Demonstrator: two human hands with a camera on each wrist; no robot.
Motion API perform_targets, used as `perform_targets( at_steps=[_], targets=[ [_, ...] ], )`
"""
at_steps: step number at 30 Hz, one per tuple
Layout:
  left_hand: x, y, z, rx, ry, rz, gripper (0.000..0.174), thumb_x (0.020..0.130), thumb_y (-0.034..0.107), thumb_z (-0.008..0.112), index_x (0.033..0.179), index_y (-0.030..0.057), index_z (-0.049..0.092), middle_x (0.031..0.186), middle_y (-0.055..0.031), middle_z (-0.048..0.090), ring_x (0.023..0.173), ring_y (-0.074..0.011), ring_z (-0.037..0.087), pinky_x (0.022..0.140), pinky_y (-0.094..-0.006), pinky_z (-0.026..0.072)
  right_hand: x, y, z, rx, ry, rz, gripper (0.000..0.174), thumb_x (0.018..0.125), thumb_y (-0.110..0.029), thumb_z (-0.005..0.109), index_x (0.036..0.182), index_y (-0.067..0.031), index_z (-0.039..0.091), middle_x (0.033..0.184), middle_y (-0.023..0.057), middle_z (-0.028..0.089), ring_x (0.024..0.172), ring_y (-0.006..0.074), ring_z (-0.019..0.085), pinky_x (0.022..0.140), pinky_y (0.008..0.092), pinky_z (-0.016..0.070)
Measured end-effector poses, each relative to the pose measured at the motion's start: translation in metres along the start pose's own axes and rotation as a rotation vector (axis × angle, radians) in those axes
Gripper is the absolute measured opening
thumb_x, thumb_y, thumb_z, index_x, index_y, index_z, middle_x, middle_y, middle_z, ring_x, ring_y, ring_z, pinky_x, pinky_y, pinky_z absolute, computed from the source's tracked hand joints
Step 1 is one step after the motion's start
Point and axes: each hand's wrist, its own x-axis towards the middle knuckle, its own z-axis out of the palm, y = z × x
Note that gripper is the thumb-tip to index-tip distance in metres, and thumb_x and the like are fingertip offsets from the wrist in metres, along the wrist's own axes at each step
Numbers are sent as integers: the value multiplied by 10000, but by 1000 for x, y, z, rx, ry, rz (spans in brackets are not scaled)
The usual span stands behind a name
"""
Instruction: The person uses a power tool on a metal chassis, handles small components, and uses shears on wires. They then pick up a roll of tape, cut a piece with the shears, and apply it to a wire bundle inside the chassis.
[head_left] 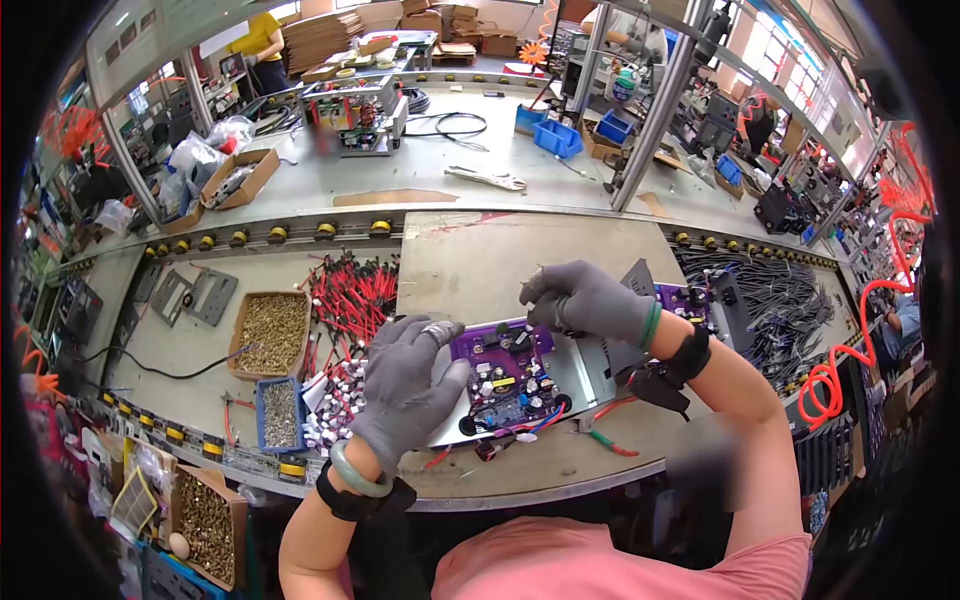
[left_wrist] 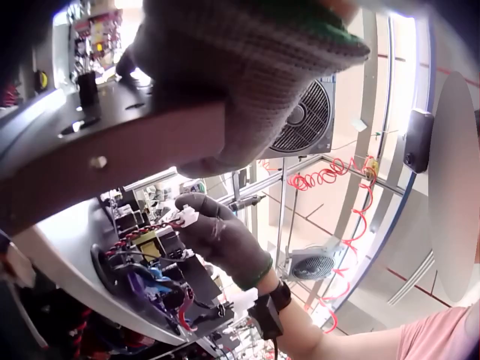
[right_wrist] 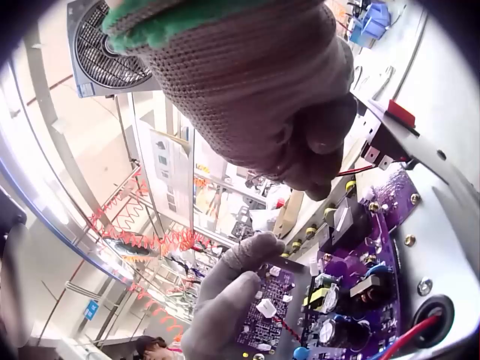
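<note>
My gloved left hand grips the left side of a metal chassis, fingers and thumb bent over its edge. In the left wrist view that hand covers part of a dark metal panel. A purple circuit board with several components lies in the chassis. Over its far right corner is my right hand, fingers curled; in the right wrist view they pinch a thin red wire beside a black switch. A white connector on twisted red-black leads stands near my left thumb.
Red wires lie in a heap left of the chassis, beside a box of brass-coloured hardware and a blue tray. Grey cables are piled at the right. Green-and-red-handled pliers lie near the front edge.
</note>
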Motion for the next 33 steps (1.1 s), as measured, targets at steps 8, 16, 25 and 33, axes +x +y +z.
perform_targets(
  at_steps=[8, 16, 25, 33],
  targets=[
    [-6, -17, 23, -140, 215, 162, 291, 761, 183, 721, 1012, 46, 672, 841, -134, 609, 900, -334, 581, 897, -442, 435, -1, 11, 2, -66, -27, -14, 200, 797, 20, 634, 977, 25, 721, 806, 38, 698, 727, 99, 610, 645, 280, 512],
    [3, -8, 29, -114, 164, -12, 216, 708, 199, 671, 851, 41, 703, 850, -125, 635, 971, -296, 580, 1007, -413, 378, 13, 63, -16, 119, -63, -76, 303, 777, 130, 473, 965, -95, 549, 827, 13, 579, 694, 111, 525, 599, 258, 425],
    [1, -7, 29, -126, 222, -6, 190, 698, 164, 676, 841, 48, 724, 827, -116, 649, 954, -297, 594, 992, -403, 411, 11, 52, -8, 110, -14, -104, 280, 764, 130, 542, 953, -74, 573, 817, 25, 599, 714, 113, 547, 626, 246, 440],
    [-4, -18, 17, -191, 113, 91, 232, 781, 124, 679, 1002, 59, 710, 881, -114, 630, 881, -283, 589, 799, -412, 454, 20, 26, 7, -1015, 169, -602, 235, 732, -29, 614, 938, -112, 692, 809, 118, 658, 785, 331, 655, 677, 455, 508]
  ],
)
